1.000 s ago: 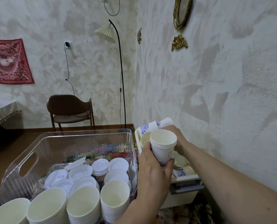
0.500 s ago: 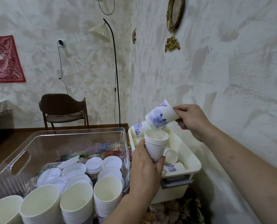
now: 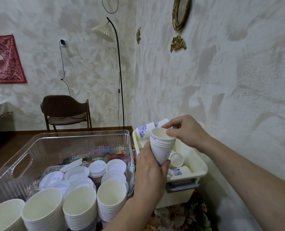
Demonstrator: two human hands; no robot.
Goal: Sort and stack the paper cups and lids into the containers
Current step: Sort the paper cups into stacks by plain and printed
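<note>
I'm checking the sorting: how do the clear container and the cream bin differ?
The clear container is transparent and wider; the cream bin is opaque and narrower. The clear container holds flat white lids, with stacks of plain cups at its near side; the cream bin holds loose blue-flowered cups lying on their sides. Both are open-topped.

One view only: head-worn wide-angle camera, facing forward and slightly down into a room corner. Close to the work: both forearms enter from the bottom edge, left hand [image 3: 152,165] and right hand [image 3: 186,130] meet just right of centre. Clear bin [image 3: 21,164] fills lower left, cream bin [image 3: 198,165] lower centre-right. Far wall with chair [image 3: 65,110] and lamp [image 3: 103,32] sits upper left; side wall fills the right half, close by. Edges bend from lens distortion.
</note>
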